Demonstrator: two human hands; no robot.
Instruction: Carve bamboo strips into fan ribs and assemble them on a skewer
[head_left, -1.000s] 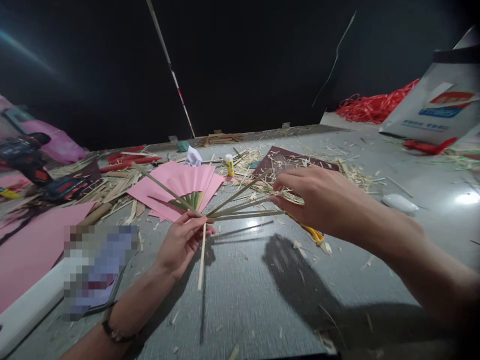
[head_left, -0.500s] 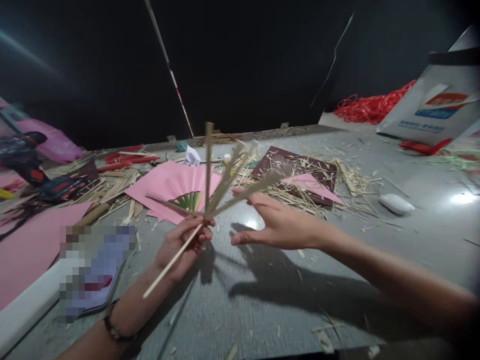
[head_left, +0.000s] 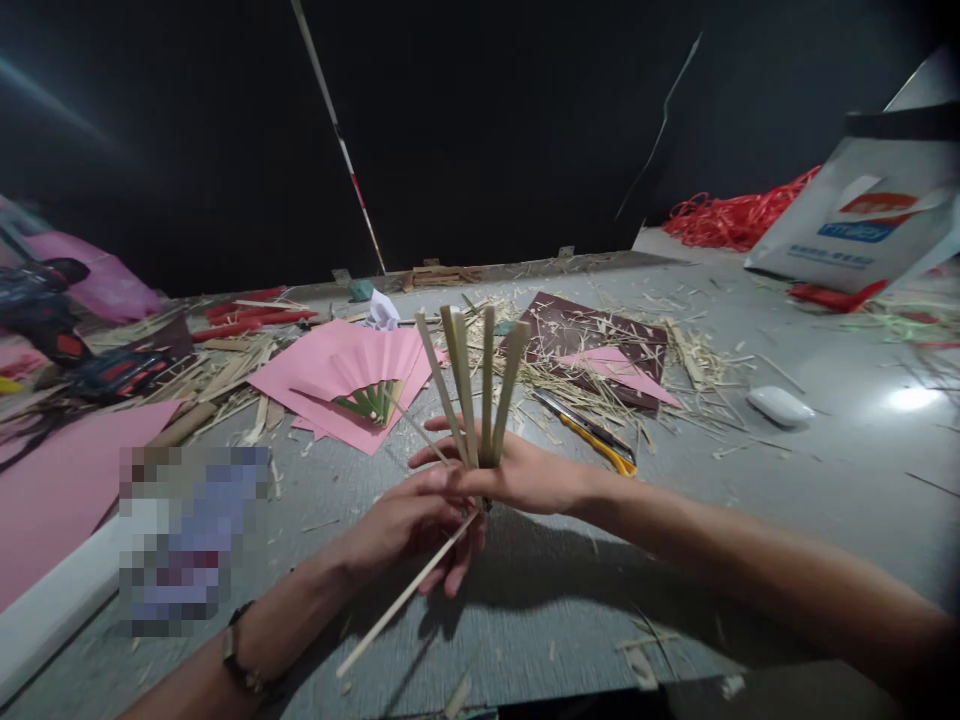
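Several flat bamboo fan ribs [head_left: 489,385] stand upright and slightly spread, their lower ends gathered between my hands. My left hand [head_left: 420,512] grips them near the base from the left, its lower fingers hanging below. From the right, my right hand [head_left: 544,475] wraps round the ribs just above, thumb in front and fingers behind. A thin bamboo stick [head_left: 409,592] crosses the base, one end slanting towards me and a thin part showing behind the hands. Exactly how the ribs join is hidden by the fingers. Beyond lies a pink paper fan [head_left: 375,360] with green ribs.
A yellow utility knife [head_left: 596,435] lies right of my hands. Bamboo shavings litter a dark brown board [head_left: 536,325]. Pink paper [head_left: 60,490], a blurred-out flat object [head_left: 195,540] and a power drill [head_left: 52,320] are at left. A white mouse-shaped object [head_left: 780,406] and a bag [head_left: 847,215] stand right.
My right hand has come in from the right and closed round the ribs. The ribs have shifted right and drawn closer together. The utility knife has come into view.
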